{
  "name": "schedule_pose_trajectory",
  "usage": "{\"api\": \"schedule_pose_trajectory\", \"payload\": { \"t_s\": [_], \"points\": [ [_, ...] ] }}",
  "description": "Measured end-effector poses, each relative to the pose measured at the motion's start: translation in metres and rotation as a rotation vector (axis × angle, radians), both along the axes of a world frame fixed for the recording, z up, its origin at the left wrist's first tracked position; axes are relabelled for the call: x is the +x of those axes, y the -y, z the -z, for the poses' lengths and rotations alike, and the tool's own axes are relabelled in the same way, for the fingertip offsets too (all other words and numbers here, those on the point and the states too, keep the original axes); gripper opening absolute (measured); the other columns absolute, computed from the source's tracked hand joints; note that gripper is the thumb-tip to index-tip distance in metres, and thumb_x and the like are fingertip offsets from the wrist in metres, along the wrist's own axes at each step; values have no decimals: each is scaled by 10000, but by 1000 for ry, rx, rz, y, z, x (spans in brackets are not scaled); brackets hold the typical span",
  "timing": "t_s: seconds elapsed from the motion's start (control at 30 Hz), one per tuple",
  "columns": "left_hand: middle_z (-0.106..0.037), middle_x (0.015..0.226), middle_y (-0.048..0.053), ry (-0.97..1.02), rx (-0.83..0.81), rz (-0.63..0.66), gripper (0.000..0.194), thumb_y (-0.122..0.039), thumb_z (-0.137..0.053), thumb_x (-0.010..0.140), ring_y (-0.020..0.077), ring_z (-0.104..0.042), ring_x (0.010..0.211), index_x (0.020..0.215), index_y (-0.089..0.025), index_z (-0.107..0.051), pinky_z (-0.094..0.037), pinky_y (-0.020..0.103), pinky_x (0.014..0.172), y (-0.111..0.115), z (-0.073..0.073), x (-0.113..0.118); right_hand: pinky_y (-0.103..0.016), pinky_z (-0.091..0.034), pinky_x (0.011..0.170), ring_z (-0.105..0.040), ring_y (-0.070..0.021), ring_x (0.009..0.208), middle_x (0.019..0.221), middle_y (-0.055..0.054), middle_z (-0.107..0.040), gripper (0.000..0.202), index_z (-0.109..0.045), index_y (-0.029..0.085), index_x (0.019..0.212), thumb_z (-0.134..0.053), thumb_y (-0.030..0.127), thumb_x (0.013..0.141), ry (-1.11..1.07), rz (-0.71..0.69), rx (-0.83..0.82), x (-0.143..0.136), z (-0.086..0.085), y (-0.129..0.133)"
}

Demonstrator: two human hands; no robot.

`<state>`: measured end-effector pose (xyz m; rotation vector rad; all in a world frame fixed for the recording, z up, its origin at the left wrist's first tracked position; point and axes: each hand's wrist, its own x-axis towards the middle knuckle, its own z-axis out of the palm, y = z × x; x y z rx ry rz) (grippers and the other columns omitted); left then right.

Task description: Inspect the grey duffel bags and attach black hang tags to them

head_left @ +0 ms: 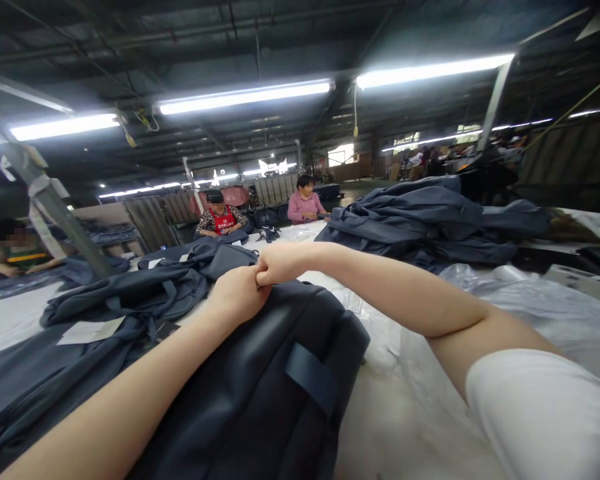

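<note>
A dark navy backpack [260, 373] fills the lower middle of the head view, with a flat strap loop on its side. At its far top edge my left hand [240, 293] and my right hand [283, 261] meet, touching each other. Both have their fingers curled closed in a pinch. What lies between the fingertips is too small and hidden to name. Left of the backpack lie more navy bags [130, 293], one with a white paper tag [91, 331] on it.
A tall heap of navy bags [410, 217] stands at the back right. Clear plastic bags [520, 307] spread over the white table on the right. Several people sit beyond, including one in a red apron [223, 220] and one in a pink shirt [304, 205]. A metal post [65, 200] rises at left.
</note>
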<state>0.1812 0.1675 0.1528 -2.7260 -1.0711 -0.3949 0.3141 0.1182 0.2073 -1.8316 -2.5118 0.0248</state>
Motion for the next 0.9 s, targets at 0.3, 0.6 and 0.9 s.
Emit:
{"api": "schedule_pose_trajectory", "payload": {
  "t_s": [0.3,0.6,0.9],
  "points": [
    [-751,884,89,-80,-176,-50,518,-543,-338,884,236,-681,809,869,-217,-740,-462,286,668,-19,18,-6,-298,-380,1027,-527,-220,1209,1323,-109,-569,573,-535,155,1318,-658,443,839,-303,-329,-90,53,85,-24],
    [-736,833,111,-224,-278,-237,582,-595,-324,851,281,-661,808,851,-187,-739,-438,303,661,-40,43,-74,-283,-388,691,-624,-206,848,986,-95,-708,262,-685,162,1001,-527,363,943,-55,-231,27,6,117,-52],
    [-721,791,-21,110,-430,-845,532,-677,-476,713,224,-637,827,899,-240,-717,-440,251,681,-44,48,-260,-280,-361,738,-590,-211,869,989,-105,-703,332,-682,126,946,-440,352,975,-216,215,404,73,111,-101]
  ]
}}
